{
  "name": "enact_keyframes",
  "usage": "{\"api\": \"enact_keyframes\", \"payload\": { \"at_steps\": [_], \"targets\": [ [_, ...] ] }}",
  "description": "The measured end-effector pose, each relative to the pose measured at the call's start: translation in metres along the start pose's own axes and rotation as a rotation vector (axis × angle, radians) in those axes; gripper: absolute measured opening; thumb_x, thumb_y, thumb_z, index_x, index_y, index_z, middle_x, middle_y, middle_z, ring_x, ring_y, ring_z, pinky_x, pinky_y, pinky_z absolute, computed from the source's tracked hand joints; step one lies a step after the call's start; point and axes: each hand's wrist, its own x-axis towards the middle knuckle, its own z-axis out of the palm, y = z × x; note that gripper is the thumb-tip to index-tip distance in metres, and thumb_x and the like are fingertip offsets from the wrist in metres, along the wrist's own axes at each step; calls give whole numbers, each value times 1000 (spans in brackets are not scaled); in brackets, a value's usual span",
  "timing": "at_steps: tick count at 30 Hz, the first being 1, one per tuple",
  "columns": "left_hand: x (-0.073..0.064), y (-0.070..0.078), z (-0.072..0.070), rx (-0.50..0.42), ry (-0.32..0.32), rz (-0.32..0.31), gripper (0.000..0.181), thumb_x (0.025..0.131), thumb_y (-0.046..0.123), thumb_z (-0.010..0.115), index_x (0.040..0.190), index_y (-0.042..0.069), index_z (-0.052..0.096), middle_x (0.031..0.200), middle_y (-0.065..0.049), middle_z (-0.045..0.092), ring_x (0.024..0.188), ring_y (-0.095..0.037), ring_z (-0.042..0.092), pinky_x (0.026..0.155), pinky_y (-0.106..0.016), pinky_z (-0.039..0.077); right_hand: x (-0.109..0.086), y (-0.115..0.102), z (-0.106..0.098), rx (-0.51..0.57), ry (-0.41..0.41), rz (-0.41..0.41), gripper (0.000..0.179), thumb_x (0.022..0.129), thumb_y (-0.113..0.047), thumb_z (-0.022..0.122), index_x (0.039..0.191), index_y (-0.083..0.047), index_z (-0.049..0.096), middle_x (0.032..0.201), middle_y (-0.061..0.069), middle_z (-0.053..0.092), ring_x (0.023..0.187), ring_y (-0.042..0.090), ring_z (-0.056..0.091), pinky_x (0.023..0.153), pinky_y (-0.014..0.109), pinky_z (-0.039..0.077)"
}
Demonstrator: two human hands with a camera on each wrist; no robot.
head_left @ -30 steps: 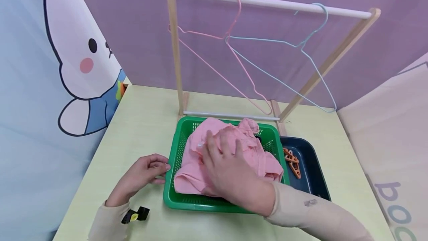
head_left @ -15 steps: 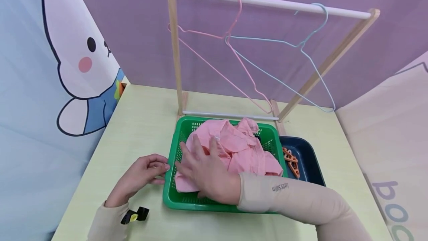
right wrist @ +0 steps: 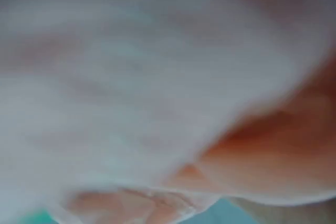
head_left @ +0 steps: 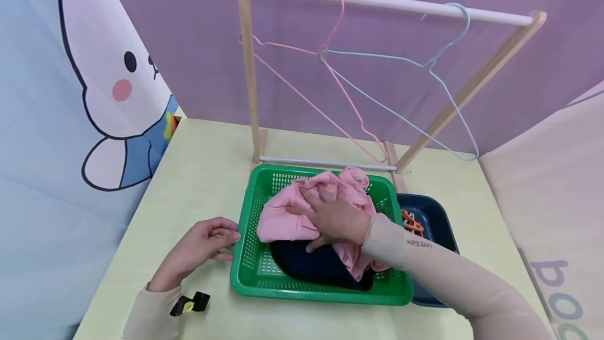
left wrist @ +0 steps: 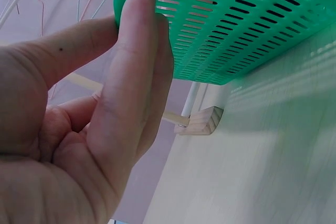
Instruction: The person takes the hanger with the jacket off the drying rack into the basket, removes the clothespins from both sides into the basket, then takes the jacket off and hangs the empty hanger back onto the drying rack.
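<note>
In the head view a green plastic basket [head_left: 292,294] holds a crumpled pink garment [head_left: 283,219] and, under it, a dark navy piece of cloth [head_left: 306,266]. My left hand [head_left: 209,243] is at the basket's left rim. Seen from the left wrist, its thumb and straight index finger [left wrist: 131,66] pinch the rim's edge. My right hand [head_left: 335,219] lies on the pink garment with fingers spread, the thumb over the navy cloth. The right wrist view is blurred, mostly pale fabric [right wrist: 131,87] close to the lens.
Behind the basket stands a wooden rack with a white rod [head_left: 387,0]. A pink hanger [head_left: 306,101] and a light blue hanger [head_left: 401,119] hang from it. At the right, a dark blue tray [head_left: 439,224] holds orange clips [head_left: 411,223], partly behind the right sleeve.
My right hand first moved left across the pink garment, then back to the right and away from me. The garment's near edge is pushed back, uncovering the navy cloth. My left hand stayed put.
</note>
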Motion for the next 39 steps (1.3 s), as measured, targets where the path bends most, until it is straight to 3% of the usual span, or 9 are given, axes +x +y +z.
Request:
{"api": "enact_keyframes", "payload": {
  "at_steps": [5,9,17,22,26,29,32,34,39],
  "targets": [
    [0,1,1,11,1,0,41,98,17,68,122,-12,54,98,-17,68,89,-32,70,77,-50,59,6,-3,17,-8,-109,59,111,72,-87,58,160,-29,24,164,10,22,143,40,28,100,72,36],
    [0,3,2,23,7,-10,41,98,18,68,122,-12,54,98,-17,68,89,-31,70,77,-51,59,7,-4,21,0,-121,69,113,72,-87,58,160,-25,24,164,9,22,144,39,27,99,72,37],
    [2,5,0,35,1,-22,41,98,18,68,122,-12,54,97,-16,68,89,-30,69,77,-50,59,-14,5,-13,115,44,-15,98,81,-76,63,156,-22,33,155,18,36,133,47,41,93,71,43],
    [2,5,0,37,4,-23,39,98,16,67,122,-11,54,97,-16,68,88,-30,69,77,-50,59,-42,3,-41,109,139,25,95,85,-74,59,155,-17,32,156,19,33,141,48,29,104,73,29],
    [3,5,3,32,-5,-21,39,98,17,67,122,-11,54,98,-16,68,89,-30,69,77,-49,59,-71,9,-39,278,125,162,96,88,-72,57,159,-16,25,163,22,15,145,51,15,108,74,22],
    [3,5,4,33,-7,-21,40,98,18,68,123,-11,55,99,-16,68,89,-30,68,77,-49,59,-94,19,-24,487,129,283,100,89,-69,59,161,-15,17,165,20,2,145,52,10,107,73,26],
    [3,5,3,38,-3,-24,42,98,19,68,123,-11,54,99,-16,68,88,-30,69,77,-48,60,-114,26,-6,667,124,361,100,90,-68,58,162,-14,12,165,20,1,144,52,16,104,68,35],
    [3,5,2,40,-2,-26,42,98,19,68,124,-11,54,99,-15,68,88,-30,69,77,-48,60,-122,28,4,791,92,384,100,92,-66,57,162,-14,9,164,21,1,139,47,34,100,60,45],
    [4,3,1,42,-1,-22,41,98,19,68,124,-11,54,99,-15,68,88,-30,69,76,-48,60,-125,27,15,942,31,365,98,94,-61,59,162,-17,5,163,24,-5,135,48,40,93,52,53]
  ]
}}
